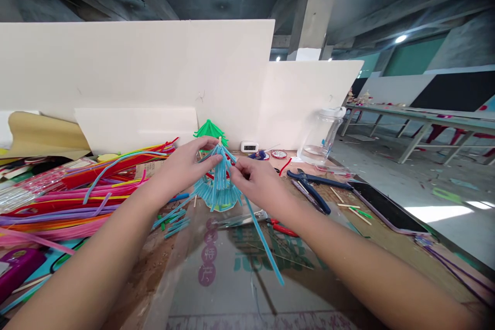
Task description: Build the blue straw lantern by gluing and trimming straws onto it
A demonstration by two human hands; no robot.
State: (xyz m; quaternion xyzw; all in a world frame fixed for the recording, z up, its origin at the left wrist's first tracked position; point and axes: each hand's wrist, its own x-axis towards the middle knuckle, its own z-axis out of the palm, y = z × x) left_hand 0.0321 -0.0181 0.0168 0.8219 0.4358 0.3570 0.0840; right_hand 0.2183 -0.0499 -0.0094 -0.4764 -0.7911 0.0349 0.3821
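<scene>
In the middle stands a small light-blue tiered model [222,193], like a pagoda roof, built from short fuzzy pipe-cleaner pieces. My left hand [193,162] grips it near the top, with thumb and fingers either side of the peak, where a pale stick shows. My right hand [255,178] pinches a long light-blue pipe cleaner [265,245] at the model's right side; its free end slants down toward me. The right fingertips hide where the strip meets the model. Several cut blue pieces [178,223] lie left of the model. Behind it is a green tiered roof [209,129].
Bundles of coloured pipe cleaners [73,206] cover the left side. Blue-handled pliers [315,193], red-handled cutters [284,228], a phone [386,206], a clear jug [320,136] and a small digital clock [249,147] lie around. A white board [154,67] stands behind.
</scene>
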